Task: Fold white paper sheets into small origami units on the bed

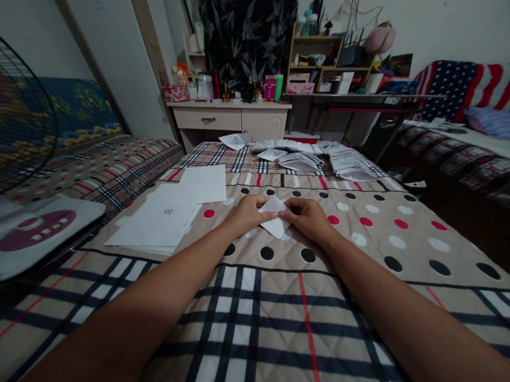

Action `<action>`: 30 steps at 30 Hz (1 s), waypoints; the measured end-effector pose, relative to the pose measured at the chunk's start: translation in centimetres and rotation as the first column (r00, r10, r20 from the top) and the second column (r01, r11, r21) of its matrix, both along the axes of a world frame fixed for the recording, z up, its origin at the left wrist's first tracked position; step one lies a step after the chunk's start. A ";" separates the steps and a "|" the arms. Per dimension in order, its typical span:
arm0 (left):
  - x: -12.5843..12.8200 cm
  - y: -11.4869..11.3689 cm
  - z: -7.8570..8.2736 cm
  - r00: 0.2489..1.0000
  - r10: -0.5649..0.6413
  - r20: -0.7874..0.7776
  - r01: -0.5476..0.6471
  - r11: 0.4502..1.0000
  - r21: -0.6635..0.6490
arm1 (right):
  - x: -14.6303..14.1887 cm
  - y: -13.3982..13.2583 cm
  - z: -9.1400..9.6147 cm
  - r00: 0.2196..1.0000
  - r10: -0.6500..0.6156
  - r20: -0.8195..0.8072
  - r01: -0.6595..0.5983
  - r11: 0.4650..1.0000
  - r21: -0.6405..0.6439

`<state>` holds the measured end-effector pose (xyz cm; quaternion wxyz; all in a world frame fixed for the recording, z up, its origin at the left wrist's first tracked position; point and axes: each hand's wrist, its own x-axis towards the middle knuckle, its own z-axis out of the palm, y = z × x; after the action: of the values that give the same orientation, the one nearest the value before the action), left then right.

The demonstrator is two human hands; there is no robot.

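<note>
Two hands (248, 213) (310, 217) pinch folded paper (277, 226) by its edges (dotted quilt (416, 244) spreads wide rightward).

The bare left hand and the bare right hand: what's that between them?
In the head view, a small diamond-shaped white paper lies between the bare left hand and the bare right hand, touched by both.
</note>
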<state>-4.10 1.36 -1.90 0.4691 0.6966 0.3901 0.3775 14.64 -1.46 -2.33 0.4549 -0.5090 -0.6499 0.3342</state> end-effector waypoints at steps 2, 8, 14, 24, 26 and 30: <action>0.1 0.1 0.0 0.998 0.041 -0.054 -0.037 0.996 0.080 | 0.2 0.2 -0.3 0.997 -0.018 0.070 0.015 0.999 0.033; -0.4 0.7 -0.2 0.998 0.025 -0.065 -0.020 0.996 0.086 | 0.6 0.7 -0.8 0.995 0.010 0.096 -0.011 1.000 0.006; -0.8 1.0 -0.5 0.989 -0.038 -0.142 0.069 0.972 0.222 | 0.8 0.6 -0.9 0.989 0.074 0.126 -0.085 0.993 0.087; -1.9 1.4 -0.2 0.941 -0.157 -0.301 0.309 0.762 0.569 | 0.8 -0.1 0.0 0.881 0.153 0.447 -0.320 0.890 0.326; -2.1 1.4 -0.1 0.932 -0.171 -0.319 0.335 0.741 0.581 | 0.8 -0.3 0.2 0.862 0.146 0.486 -0.337 0.880 0.334; -2.3 1.2 0.3 0.901 -0.177 -0.396 0.403 0.679 0.613 | 0.7 -0.6 0.5 0.817 0.125 0.563 -0.363 0.870 0.334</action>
<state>-6.42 2.51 -1.64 0.1689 0.9221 0.1742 0.3014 15.34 -2.10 -1.80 0.3122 -0.3785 -0.8668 0.0891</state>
